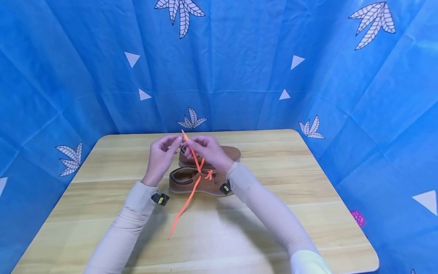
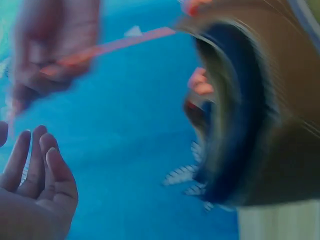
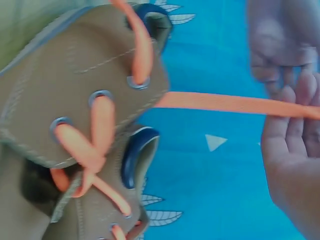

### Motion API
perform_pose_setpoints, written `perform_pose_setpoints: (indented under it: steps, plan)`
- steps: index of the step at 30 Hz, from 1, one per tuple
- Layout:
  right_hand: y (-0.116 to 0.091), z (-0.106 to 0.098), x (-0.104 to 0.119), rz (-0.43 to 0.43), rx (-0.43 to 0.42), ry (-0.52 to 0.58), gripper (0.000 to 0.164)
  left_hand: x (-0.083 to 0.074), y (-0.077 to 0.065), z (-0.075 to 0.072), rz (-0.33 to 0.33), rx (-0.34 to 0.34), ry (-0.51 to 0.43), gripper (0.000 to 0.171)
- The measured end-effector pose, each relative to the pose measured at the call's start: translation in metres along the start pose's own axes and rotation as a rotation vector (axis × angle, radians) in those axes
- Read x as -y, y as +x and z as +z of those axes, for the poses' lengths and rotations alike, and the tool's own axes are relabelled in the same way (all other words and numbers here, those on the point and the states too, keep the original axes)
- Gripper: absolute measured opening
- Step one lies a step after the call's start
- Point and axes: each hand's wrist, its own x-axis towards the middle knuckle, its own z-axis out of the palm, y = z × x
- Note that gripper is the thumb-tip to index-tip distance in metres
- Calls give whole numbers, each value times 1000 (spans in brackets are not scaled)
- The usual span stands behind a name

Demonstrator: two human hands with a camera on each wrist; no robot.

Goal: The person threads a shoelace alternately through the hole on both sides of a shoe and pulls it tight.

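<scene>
A brown shoe (image 1: 205,185) with orange laces lies on its sole on the table, toe to the right. My right hand (image 1: 208,150) pinches one orange shoelace (image 1: 195,159) above the shoe, drawn up taut from the eyelets. The lace's tip pokes up past the fingertips. Close to that tip is my left hand (image 1: 163,154); its fingers look loosely extended in the left wrist view, with no lace clearly gripped. The other lace end (image 1: 184,206) hangs over the shoe's near side onto the table. In the right wrist view, lace (image 3: 102,120) runs through metal eyelets (image 3: 61,125).
A second brown shoe (image 1: 233,153) lies behind the first, also facing right, with a small orange bow (image 1: 209,174) showing near both. The wooden table (image 1: 273,236) has rounded corners. Blue patterned cloth (image 1: 239,57) surrounds its back and sides.
</scene>
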Motion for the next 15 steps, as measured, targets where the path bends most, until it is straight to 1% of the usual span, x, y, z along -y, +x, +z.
perform_pose_setpoints:
  steps: [2, 3, 6, 8, 10, 11, 13, 15]
  plan:
    - [2, 0, 3, -14, -41, 24, 30, 13, 1, 1, 27, 64, 79, 37]
    - [2, -1, 4, -23, -62, 34, 29, 20, 2, 2, 40, 112, 124, 33]
    - [2, -6, 2, -20, -116, 68, 25, 38, 2, 9, 111, 311, 279, 25]
    - [-2, -10, 0, 0, -146, 73, 23, 45, 2, 16, 174, 439, 334, 26]
    - [-7, -16, -5, 36, -159, 80, 22, 51, 4, 21, 226, 534, 380, 26]
    - [-9, -18, -7, 57, -161, 78, 21, 53, 4, 23, 246, 565, 408, 26]
    - [-15, -22, -13, 119, -160, 76, 20, 55, 5, 26, 279, 600, 468, 23]
    - [-21, -26, -21, 189, -150, 71, 20, 58, 6, 28, 285, 610, 532, 18]
